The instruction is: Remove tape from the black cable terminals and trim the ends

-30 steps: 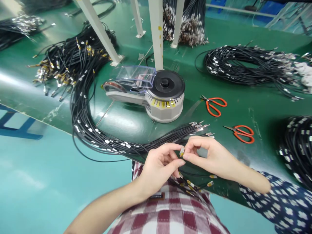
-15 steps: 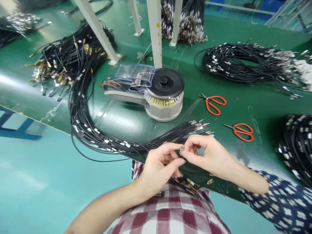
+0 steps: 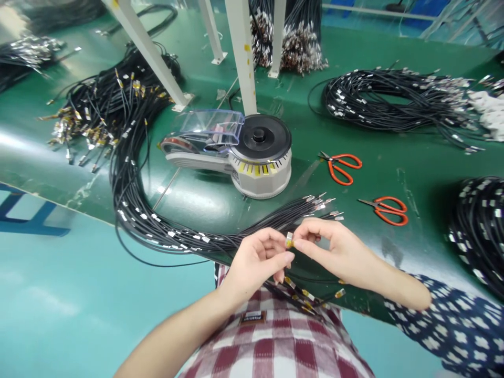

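Note:
A small silver cable connector (image 3: pixel 289 238) with yellow tape at its lower end sits between my fingertips. My left hand (image 3: pixel 255 261) is curled, its index fingertip against the connector's left side and its thumb a little lower. From the right, my right hand (image 3: pixel 333 245) pinches the taped end between thumb and index finger. The cable behind the connector is hidden by my hands. Below them, several taped cable ends (image 3: pixel 309 295) lie over my lap at the table edge. Just beyond my fingers spread the bare silver ends of a black cable bundle (image 3: pixel 185 237).
A round tape dispenser (image 3: pixel 262 176) with yellow strips stands ahead. Two red-handled scissors (image 3: pixel 344 167) (image 3: pixel 389 210) lie to the right. Coiled black cables (image 3: pixel 378 100) rest at back right, another coil (image 3: pixel 478 236) at far right. White posts (image 3: pixel 241 58) rise from the green table.
The connector has turned between my fingers, and yellow tape now shows on it. Both hands have shifted slightly left in view, and the camera view has moved a little.

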### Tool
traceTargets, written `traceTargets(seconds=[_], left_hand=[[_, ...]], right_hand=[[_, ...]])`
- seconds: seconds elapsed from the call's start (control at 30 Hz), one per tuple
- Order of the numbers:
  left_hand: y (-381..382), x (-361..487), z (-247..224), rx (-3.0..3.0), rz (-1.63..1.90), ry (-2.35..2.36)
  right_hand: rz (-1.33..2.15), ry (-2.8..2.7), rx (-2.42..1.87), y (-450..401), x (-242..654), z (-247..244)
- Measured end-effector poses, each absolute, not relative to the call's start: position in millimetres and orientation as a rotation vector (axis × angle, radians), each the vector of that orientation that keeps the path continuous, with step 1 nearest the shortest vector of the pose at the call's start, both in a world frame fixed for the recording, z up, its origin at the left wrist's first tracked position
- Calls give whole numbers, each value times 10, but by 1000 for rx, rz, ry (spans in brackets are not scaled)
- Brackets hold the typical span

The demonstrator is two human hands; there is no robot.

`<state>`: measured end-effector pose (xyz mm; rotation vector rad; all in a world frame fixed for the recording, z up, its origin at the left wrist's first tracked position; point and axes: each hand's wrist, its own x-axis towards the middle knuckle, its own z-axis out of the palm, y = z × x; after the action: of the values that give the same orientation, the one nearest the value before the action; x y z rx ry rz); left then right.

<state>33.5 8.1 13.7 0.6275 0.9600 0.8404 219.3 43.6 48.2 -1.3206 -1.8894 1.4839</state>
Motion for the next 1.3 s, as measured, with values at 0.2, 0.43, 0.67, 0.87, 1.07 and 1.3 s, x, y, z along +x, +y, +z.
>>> traceTargets(seconds=[0.2, 0.43, 0.67, 0.87, 1.07, 1.3], left_hand=[[56, 333, 115, 615, 846, 1004], [62, 315, 116, 613, 864, 996], [22, 290, 95, 618, 877, 992], [12, 315, 115, 565, 900, 995], [37, 348, 96, 436, 874, 892], [17, 344, 65, 398, 822, 842]], right_hand=[[1826, -1531, -1288, 469, 2227, 329], [1754, -1444, -1244, 422, 2177, 274], [1717, -1351, -1227, 340, 2086, 234], [1701, -1292, -1196, 322, 2045, 227], [1798, -1212, -1151, 340, 2002, 162], [1649, -1363, -1106, 313, 1985, 155]])
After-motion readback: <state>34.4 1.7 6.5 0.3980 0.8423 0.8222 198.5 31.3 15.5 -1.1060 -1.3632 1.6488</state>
